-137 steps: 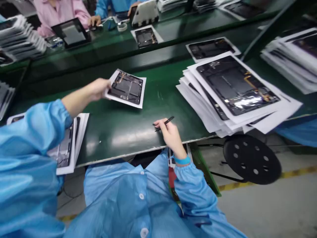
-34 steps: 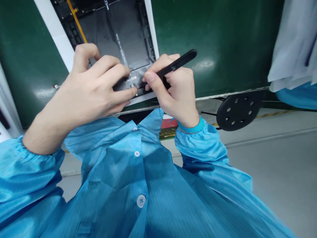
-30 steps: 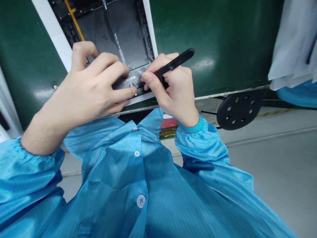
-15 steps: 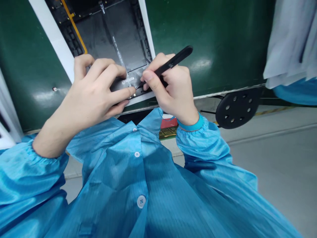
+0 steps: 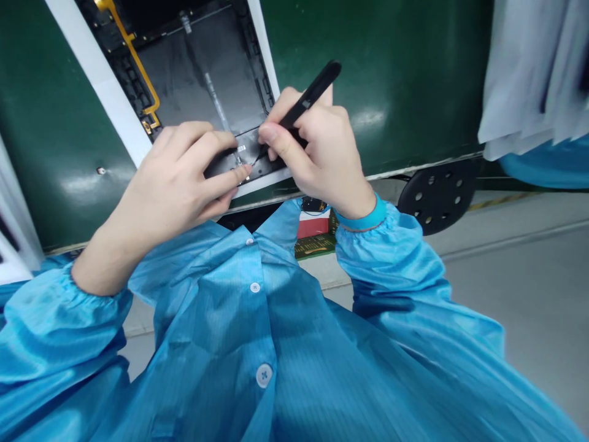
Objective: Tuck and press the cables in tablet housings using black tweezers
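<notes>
A black electronic device point(image 5: 177, 77) with a yellow-orange flex cable point(image 5: 140, 64) and a thin grey strip lies inside a white border on the green tabletop. My left hand point(image 5: 179, 172) rests over its near end, fingers spread and bent, the index fingertip beside small shiny parts near the edge. Between the thumb and fingers of my right hand point(image 5: 322, 147) is a black pen-like tool point(image 5: 313, 92), probably tweezers. It slants down to the left, its fine tip at the device close to my left index fingertip.
The green table point(image 5: 381, 73) ends just in front of my body. Grey-white sheets point(image 5: 524, 80) hang at the right above a blue object point(image 5: 543, 164). A round black perforated stool seat point(image 5: 437, 196) is below the edge; red and green items point(image 5: 314, 230) show below too.
The tool stands steeper and its top end has moved left and up. My left hand's fingers are less arched. More of the orange cable shows as the view has shifted slightly.
</notes>
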### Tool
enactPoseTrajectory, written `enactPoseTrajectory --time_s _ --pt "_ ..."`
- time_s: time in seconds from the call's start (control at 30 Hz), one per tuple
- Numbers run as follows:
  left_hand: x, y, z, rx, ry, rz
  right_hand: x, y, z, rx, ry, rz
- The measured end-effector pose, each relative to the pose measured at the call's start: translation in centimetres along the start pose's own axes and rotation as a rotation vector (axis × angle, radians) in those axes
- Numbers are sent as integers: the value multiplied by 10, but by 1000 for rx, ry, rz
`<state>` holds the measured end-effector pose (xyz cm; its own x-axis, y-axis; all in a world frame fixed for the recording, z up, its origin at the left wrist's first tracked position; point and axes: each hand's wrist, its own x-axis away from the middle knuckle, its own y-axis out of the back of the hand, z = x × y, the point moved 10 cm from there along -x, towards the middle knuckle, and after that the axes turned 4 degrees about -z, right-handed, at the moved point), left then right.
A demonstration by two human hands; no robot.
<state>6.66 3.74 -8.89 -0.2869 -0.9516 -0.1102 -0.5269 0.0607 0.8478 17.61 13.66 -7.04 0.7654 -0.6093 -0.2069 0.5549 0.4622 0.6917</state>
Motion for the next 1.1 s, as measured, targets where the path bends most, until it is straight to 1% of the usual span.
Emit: enactPoseTrajectory --time_s 0.1,0.2,0.27,0.33,0.5,0.57,0.67,0.73,0.8,0.9,1.0,1.1 --pt "0 2 -3 38 -27 -39 1 2 -3 8 5 -54" --pt "1 7 -12 -63 -134 -103 3 7 -7 44 3 -126" --pt "2 7 -14 -123 -164 -100 4 7 -9 74 -2 -139" --pt "1 6 -13 -133 -150 -83 4 8 -11 102 -27 -140" --pt "-3 6 -8 -2 -67 -17 5 13 -13 62 -97 -190" --pt "-3 5 -9 -2 -56 3 5 14 -13 19 -105 -209" --pt "-3 2 -12 -50 -76 11 4 18 -17 -48 -132 -241" --pt "-4 1 -12 -70 -66 2 4 19 -20 -59 -149 -243" --pt "-7 0 -10 -67 -28 -4 5 18 -22 -52 -161 -237" --pt "-13 0 -7 -52 19 13 7 17 -26 -56 -190 -236" --pt "-17 0 -8 -81 9 34 8 15 -28 -71 -200 -229" --pt "-19 3 -9 -91 -6 24 7 13 -26 -45 -183 -207"
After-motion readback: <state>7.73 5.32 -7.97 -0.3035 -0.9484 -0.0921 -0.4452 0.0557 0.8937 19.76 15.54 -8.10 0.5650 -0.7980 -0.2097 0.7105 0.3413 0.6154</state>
